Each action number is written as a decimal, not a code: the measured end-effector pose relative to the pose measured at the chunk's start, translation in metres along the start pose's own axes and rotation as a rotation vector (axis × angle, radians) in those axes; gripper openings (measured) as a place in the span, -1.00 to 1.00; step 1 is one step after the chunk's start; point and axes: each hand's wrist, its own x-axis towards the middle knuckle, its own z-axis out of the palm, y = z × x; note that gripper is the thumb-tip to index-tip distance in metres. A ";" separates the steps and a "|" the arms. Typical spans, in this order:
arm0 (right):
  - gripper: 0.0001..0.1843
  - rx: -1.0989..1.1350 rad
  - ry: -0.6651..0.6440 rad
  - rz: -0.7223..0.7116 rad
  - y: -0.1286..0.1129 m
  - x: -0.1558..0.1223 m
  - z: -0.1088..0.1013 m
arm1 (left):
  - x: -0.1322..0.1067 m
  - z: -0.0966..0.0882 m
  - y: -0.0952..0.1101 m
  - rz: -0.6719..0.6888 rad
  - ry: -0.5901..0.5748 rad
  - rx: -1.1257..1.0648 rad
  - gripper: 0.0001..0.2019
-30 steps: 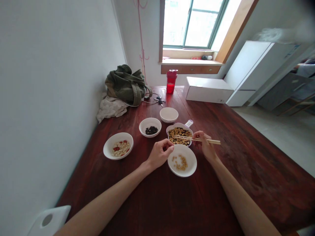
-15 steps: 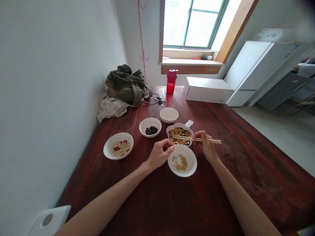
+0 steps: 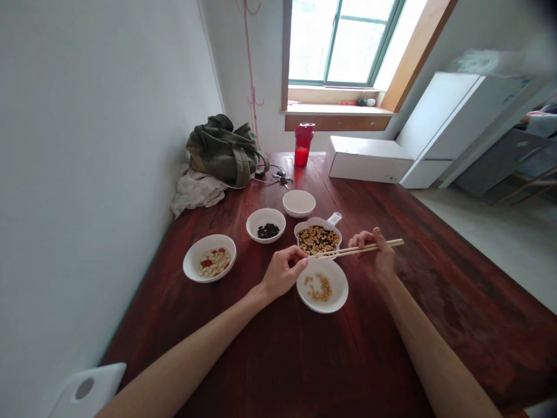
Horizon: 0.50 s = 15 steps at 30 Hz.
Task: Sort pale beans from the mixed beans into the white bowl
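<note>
Lower left: white panel with a round hole, by the table. Next, left bowl: pale pieces in it, some red. Behind that, green bag, pale cloth at its near side. Then dark bowl, black bits in the bottom. Left hand reaches in on the near side of it; grip pinched on the upper-left rim of the soy bowl. Keys further back, then back bowl, white and upright, red bottle standing behind it. Center: dish, handle pointing away to the right, full of mixed beans, yellow and black. Soy bowl sits just on the near side of the dish, yellow beans in the bottom. Chopsticks slant across there, tips close together at the soy bowl's far rim, near the left fingertips. Can't tell if they pinch a bean; too small. Right hand is right of the dish, grip closed on the chopsticks. White box at the back right.
</note>
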 end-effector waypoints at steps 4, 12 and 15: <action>-0.41 0.030 -0.081 0.054 -0.004 0.000 -0.002 | 0.000 0.000 0.000 0.000 -0.001 0.003 -0.78; -0.38 -0.083 -0.036 0.050 -0.005 0.000 -0.002 | 0.000 -0.001 0.000 0.000 -0.004 -0.008 -0.76; -0.33 -0.206 0.004 0.018 -0.006 0.000 -0.002 | 0.000 -0.001 0.000 -0.003 -0.005 -0.017 -0.76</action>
